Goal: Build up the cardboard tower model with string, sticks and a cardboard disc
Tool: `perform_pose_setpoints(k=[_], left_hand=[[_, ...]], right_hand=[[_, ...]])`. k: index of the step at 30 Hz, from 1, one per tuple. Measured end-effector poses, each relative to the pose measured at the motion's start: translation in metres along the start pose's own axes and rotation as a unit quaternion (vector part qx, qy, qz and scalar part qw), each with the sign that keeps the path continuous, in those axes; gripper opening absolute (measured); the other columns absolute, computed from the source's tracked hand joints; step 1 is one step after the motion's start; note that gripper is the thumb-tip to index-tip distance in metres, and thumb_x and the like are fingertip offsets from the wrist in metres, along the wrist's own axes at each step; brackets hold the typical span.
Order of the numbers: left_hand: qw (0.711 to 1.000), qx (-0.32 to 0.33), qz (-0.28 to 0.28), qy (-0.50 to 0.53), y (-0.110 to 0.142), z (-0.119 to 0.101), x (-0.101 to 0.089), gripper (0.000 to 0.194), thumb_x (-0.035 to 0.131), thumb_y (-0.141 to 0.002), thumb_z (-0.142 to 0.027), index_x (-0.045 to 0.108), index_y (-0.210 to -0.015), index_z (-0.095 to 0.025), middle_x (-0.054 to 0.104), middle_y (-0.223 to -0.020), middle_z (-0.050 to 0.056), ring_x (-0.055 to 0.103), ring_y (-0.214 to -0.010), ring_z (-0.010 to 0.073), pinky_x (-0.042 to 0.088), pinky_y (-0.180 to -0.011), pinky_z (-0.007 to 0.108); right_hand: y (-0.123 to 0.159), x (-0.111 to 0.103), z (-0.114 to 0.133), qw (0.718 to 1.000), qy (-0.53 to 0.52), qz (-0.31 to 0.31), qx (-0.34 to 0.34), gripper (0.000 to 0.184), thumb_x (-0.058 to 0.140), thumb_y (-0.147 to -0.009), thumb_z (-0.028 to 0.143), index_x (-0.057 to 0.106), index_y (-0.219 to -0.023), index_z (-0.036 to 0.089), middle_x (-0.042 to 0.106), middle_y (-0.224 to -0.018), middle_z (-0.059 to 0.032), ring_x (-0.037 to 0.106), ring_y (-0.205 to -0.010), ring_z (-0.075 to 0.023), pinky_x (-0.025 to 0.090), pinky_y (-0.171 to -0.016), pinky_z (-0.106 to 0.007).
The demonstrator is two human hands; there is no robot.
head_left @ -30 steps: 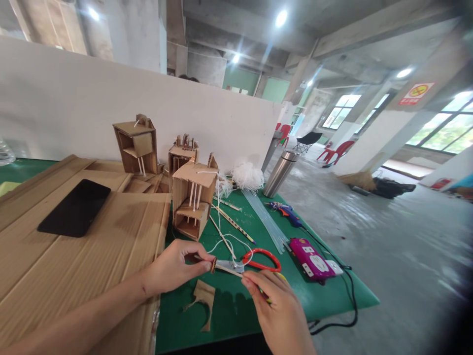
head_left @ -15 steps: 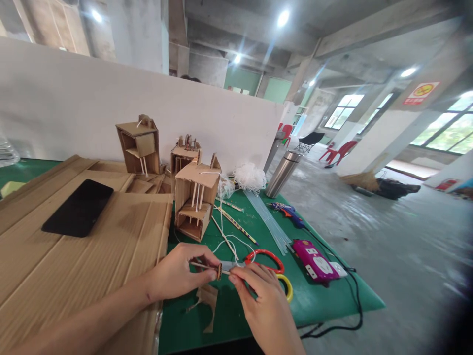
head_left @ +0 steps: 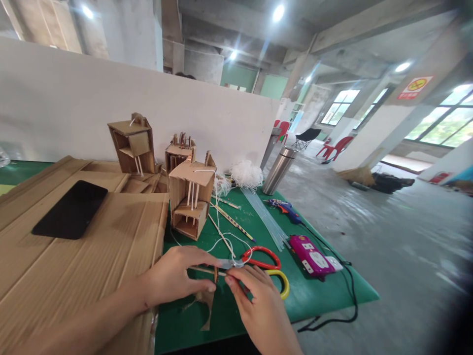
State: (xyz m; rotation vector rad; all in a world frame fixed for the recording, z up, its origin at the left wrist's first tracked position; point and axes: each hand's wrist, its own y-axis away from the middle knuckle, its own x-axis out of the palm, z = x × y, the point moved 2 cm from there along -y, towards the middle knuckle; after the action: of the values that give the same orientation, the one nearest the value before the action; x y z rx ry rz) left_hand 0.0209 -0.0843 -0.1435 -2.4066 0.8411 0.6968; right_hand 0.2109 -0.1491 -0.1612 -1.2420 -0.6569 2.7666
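Note:
A thin wooden stick [head_left: 202, 269] runs through a small cardboard disc [head_left: 216, 274], seen nearly edge-on. My left hand [head_left: 181, 273] has its thumb and forefinger round the disc's lower and upper edges. In a pinch, my right hand [head_left: 254, 298] grips the stick's right end. Just behind and beside my right hand lie scissors with one red handle [head_left: 263, 257] and one yellow handle [head_left: 284, 285]; their blades are partly covered. Below the disc, a torn cardboard scrap [head_left: 207, 310] rests on the green table [head_left: 185, 325]. White string [head_left: 242, 236] loops behind my hands.
Cardboard box models [head_left: 192, 172] stand behind. To the left, a phone [head_left: 70, 209] lies on cardboard sheets [head_left: 121, 236]. Rightward are glue sticks [head_left: 264, 217], a glue gun [head_left: 284, 209], a purple power strip [head_left: 310, 254] with a cable, and a steel flask [head_left: 281, 170]. A pencil [head_left: 236, 224] lies centrally.
My left thumb and forefinger have spread from a close pinch to the disc's edges, and the disc now shows more edge-on. The whole view has shifted slightly.

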Motion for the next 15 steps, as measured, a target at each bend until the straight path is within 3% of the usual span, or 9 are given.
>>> perform_pose_setpoints(k=[4, 10, 13, 15], left_hand=[[1.0, 0.021, -0.011, -0.004, 0.001, 0.001, -0.002, 0.041, 0.083, -0.076, -0.025, 0.071, -0.115, -0.029, 0.076, -0.109, -0.002, 0.071, -0.098, 0.0164, 0.053, -0.087, 0.024], [0.973, 0.128, -0.054, -0.186, 0.004, -0.007, -0.002, 0.036, 0.078, -0.08, -0.03, 0.068, -0.114, -0.021, 0.076, -0.102, 0.003, 0.07, -0.092, 0.0241, 0.056, -0.081, 0.037], [0.96, 0.13, -0.067, -0.238, 0.006, -0.011, 0.001, 0.038, 0.077, -0.078, -0.031, 0.065, -0.112, -0.017, 0.076, -0.097, 0.005, 0.071, -0.085, 0.028, 0.057, -0.075, 0.042], [0.96, 0.129, -0.057, -0.243, 0.007, -0.012, 0.003, 0.039, 0.074, -0.081, -0.032, 0.063, -0.116, -0.018, 0.076, -0.096, 0.004, 0.072, -0.083, 0.0269, 0.057, -0.071, 0.039]], right_hand=[[0.0, 0.003, 0.001, 1.0, 0.002, -0.005, -0.003, 0.017, 0.05, -0.094, 0.017, 0.065, -0.091, 0.024, 0.071, -0.09, -0.0038, 0.063, -0.082, -0.0254, 0.047, -0.074, -0.036], [-0.004, -0.003, 0.001, 1.0, -0.022, 0.011, 0.018, 0.015, 0.053, -0.093, 0.02, 0.066, -0.087, 0.024, 0.072, -0.087, -0.0021, 0.065, -0.081, -0.0232, 0.046, -0.074, -0.033], [-0.009, -0.006, 0.007, 0.999, -0.009, 0.028, 0.016, 0.017, 0.054, -0.091, 0.015, 0.067, -0.086, 0.025, 0.073, -0.085, -0.0009, 0.065, -0.079, -0.0221, 0.044, -0.073, -0.032], [-0.011, -0.005, 0.011, 1.0, 0.007, 0.024, 0.013, 0.017, 0.056, -0.089, 0.013, 0.068, -0.085, 0.025, 0.073, -0.083, -0.0004, 0.066, -0.077, -0.0219, 0.043, -0.074, -0.033]])
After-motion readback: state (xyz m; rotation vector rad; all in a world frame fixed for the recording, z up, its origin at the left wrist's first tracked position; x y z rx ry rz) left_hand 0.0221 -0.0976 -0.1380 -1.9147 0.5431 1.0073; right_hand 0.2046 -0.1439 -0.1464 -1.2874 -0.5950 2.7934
